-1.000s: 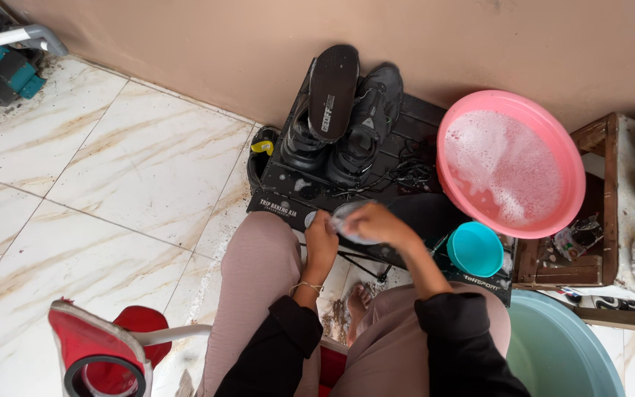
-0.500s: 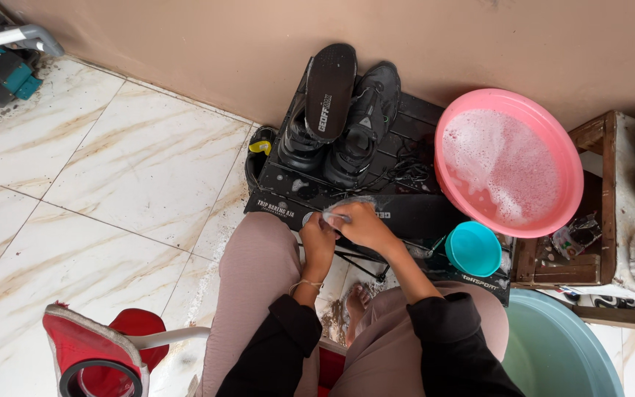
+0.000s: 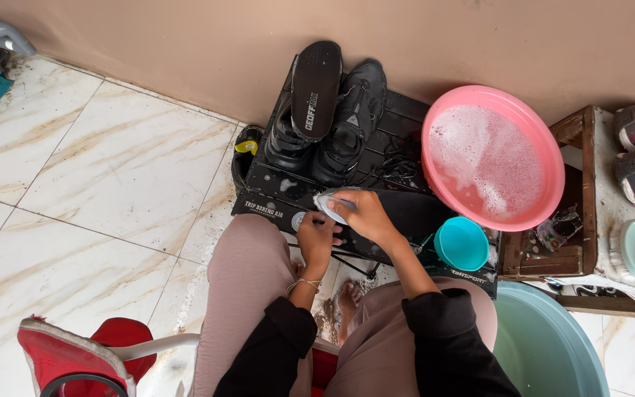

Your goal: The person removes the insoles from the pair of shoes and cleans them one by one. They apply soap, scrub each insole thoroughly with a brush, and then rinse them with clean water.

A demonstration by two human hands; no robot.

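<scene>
- Right hand (image 3: 365,215) has its grip closed over a grey brush (image 3: 330,204), pressed on the black insole (image 3: 398,217) lying lengthwise across the black crate (image 3: 406,110).
- Left hand (image 3: 317,239) pins the insole's near end, just beside the brush.

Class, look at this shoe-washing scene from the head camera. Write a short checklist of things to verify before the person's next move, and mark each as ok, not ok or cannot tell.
1. Brush gripped firmly: the right hand closes over the pale scrubbing brush. Ok.
2. Workpiece steadied: the left hand rests on the dark insole lying across the black crate. Ok.
3. Soapy water within reach: the pink basin holds foamy water beside the right arm. Ok.
4. Scoop at hand: the teal cup sits by the right forearm. Ok.
5. Black shoes stable on the crate: upright against the wall. Ok.
6. Insole clean enough: surface hidden by the hands. Cannot tell.
</scene>
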